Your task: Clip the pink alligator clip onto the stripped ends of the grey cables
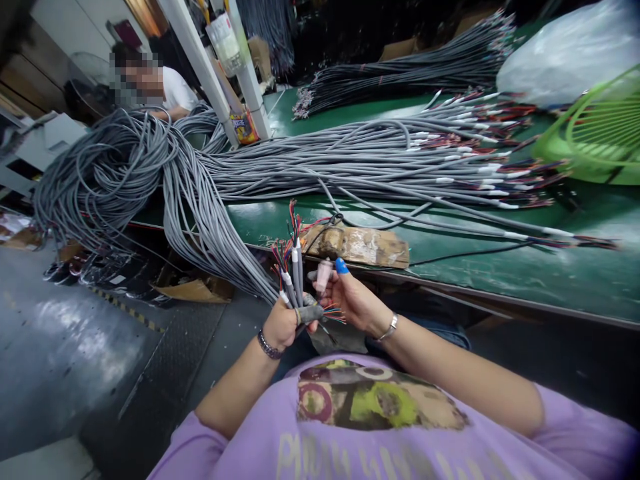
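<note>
My left hand (283, 325) is closed around several grey cables (299, 273), whose white-banded ends and bare coloured wires point up. A grey cover wraps its thumb. Thin multicoloured wires (334, 313) of one cable end stick out to the right of that thumb, towards my right hand. My right hand (359, 303) is close beside it with curled fingers and a blue cover on one fingertip. A blurred pinkish-white piece (324, 275) shows at its fingers; whether it is held or is a finger wrap is unclear.
A worn, taped wooden block (377, 248) with a black cord lies at the green bench (575, 283) edge. Long grey cables (310, 157) cover the bench, coiled at left. Behind are black cables (410, 73), a plastic bag (570, 53) and a green basket (600, 133). A person (173, 90) sits across.
</note>
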`<state>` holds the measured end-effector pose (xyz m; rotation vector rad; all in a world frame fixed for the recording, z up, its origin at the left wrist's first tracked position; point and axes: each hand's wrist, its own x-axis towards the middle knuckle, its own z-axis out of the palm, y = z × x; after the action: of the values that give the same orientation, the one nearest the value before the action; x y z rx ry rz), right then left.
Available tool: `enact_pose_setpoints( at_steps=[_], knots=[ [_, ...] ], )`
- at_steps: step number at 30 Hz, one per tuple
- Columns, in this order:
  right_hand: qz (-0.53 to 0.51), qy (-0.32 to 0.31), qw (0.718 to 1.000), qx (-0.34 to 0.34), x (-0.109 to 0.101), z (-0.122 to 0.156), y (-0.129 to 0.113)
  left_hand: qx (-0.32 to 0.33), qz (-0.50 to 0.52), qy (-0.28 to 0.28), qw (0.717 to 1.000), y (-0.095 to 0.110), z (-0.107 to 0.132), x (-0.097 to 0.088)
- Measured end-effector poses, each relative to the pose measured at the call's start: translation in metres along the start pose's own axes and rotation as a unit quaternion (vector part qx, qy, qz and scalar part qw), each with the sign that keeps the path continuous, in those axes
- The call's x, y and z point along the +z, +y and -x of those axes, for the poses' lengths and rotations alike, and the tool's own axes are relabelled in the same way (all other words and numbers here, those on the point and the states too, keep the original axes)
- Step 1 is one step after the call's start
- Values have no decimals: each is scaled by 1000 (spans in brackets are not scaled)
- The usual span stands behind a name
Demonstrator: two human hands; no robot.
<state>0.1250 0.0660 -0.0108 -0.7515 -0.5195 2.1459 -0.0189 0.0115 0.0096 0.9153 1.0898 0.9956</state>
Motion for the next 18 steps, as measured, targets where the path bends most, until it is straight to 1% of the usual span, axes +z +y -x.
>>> enact_pose_setpoints(
  at_steps=[5,8,10,12,14,16,17,18],
  knots=[
    [-21,-23,999,40,1,8,-7,40,-5,47,998,-3,15,6],
    [-10,-35,999,38,6,10,-11,72,-12,80,994,-1,21,13],
    [6,-33,999,26,9,10,-12,87,-23,92,992,1,21,17],
    [22,-21,1000,-3,9,9,-10,91,-27,101,990,3,19,19],
    [54,1,997,-56,7,7,-7,86,-19,111,990,4,17,21],
    [103,25,988,-113,5,5,-5,80,-7,118,990,3,14,22],
    [123,29,983,-131,4,4,-4,76,-3,119,990,3,13,22],
    [133,24,982,-135,4,3,-4,73,0,121,990,3,12,23]
  ],
)
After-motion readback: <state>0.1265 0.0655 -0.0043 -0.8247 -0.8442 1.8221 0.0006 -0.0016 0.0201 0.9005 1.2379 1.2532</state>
